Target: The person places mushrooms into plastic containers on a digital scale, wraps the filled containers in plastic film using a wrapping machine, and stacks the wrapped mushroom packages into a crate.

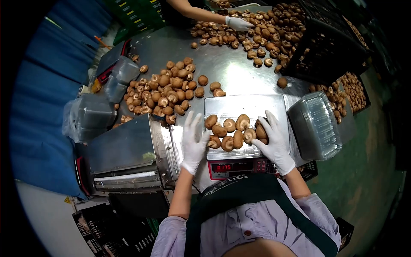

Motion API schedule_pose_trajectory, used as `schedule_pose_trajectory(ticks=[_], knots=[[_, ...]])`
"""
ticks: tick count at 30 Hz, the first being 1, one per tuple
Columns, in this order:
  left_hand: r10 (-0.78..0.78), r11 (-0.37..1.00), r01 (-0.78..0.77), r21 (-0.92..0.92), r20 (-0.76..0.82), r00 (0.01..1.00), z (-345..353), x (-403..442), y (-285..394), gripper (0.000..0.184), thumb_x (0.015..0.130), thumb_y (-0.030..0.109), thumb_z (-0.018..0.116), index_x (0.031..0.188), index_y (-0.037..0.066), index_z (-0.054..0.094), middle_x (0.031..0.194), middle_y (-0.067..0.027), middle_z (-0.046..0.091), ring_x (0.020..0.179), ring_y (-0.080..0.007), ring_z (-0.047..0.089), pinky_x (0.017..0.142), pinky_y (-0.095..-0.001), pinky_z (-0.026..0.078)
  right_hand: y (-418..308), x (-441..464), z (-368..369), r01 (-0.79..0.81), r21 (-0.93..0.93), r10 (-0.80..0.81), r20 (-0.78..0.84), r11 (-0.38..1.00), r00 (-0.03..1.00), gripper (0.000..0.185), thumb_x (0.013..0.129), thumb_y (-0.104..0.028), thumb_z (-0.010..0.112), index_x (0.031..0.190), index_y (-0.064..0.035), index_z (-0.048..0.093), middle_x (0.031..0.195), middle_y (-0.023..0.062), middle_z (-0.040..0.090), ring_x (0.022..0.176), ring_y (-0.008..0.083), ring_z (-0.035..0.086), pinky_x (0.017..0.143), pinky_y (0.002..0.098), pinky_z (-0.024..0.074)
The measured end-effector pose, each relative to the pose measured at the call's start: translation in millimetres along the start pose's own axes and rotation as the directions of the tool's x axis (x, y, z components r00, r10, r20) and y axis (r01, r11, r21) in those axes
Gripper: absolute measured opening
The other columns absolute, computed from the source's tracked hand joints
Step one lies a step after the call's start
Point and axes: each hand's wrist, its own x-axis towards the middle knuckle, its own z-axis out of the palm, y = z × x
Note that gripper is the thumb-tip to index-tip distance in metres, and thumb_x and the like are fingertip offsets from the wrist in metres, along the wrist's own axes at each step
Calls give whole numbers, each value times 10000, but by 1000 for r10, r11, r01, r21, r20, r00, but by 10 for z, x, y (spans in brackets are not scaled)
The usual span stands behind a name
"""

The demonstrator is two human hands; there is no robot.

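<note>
Left hand [194,145] and right hand [276,147], both gloved, bracket the weighing scale [244,104]; taking its centre as our dial, they stand near nine and four o'clock. We list hazards from large to small. On the steel table [171,45], the stack of clear trays [316,126] stands just beside the scale at three o'clock, and an outward sweep of the right hand could topple it. The scale could misread if either palm bore on it. The loose mushrooms [229,125], lying on the scale between the hands, have rounded caps; we judge that a careless push could roll one off. We cannot tell whether a clear tray lies beneath them. The red display [224,167], towards seven o'clock, seems to show 0175; the right wrist lies close to the keypad [263,166] at five o'clock, so a key could be pressed by accident.

As to pose, we find the left forearm [182,195] and right forearm [296,182] reaching in from seven and five o'clock. The left hand is spread, fingers apart and towards twelve, nothing within it. The right hand curves around the rightmost mushrooms, thumb and fingers apart; whether they grip, we cannot tell.
</note>
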Motion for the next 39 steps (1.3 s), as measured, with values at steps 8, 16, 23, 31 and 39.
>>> schedule_pose_trajectory(ticks=[8, 16, 23, 31, 39], knots=[[297, 852, -437, 288, 422, 857, 248, 178, 129, 729, 728, 512, 685, 1306, 104, 511, 1396, -202, 395, 1305, -371, 353, 1096, -457, 247, 275, 96, 10, 126, 179, -139, 64, 976, 988, 645, 696, -274, 762, 1246, -46, 516, 1353, 241, 421, 1266, 382, 403, 1041, 416, 357], [109, 994, -106, -28, 124, 986, 221, 132, -172, 641, 867, 488, 535, 1335, 55, 463, 1361, -173, 438, 1274, -303, 397, 1074, -384, 299, 281, 66, -75, 58, 258, -68, 31, 964, 997, 656, 721, -248, 742, 1288, -41, 484, 1364, 235, 424, 1255, 373, 424, 1029, 414, 371], [-382, 904, 368, -218, -22, 924, -109, -63, -434, 322, 947, 257, 543, 1150, 20, 622, 1019, -57, 639, 900, -134, 600, 785, -262, 490, 469, -140, -381, -425, 364, 452, 12, 829, 892, 300, 840, -215, 650, 1063, -14, 659, 882, 162, 687, 765, 203, 674, 720, 297, 519], [-425, 900, 435, -17, 176, 888, 48, -102, -259, 267, 845, 149, 635, 1086, 37, 642, 824, -49, 635, 742, -120, 571, 686, -248, 469, 529, -133, -182, -595, 264, 516, 314, 759, 797, 236, 829, -241, 640, 885, -15, 676, 591, 65, 595, 539, 127, 568, 555, 283, 460], [-462, 887, 456, 75, 137, 876, -595, 9, -247, 285, 825, 167, 642, 1073, 28, 648, 756, -108, 647, 677, -179, 625, 648, -308, 495, -41, 131, -85, -483, 277, 438, 208, 831, 874, 205, 823, -196, 646, 862, 6, 661, 618, 44, 618, 568, 75, 566, 540, 234, 448]])
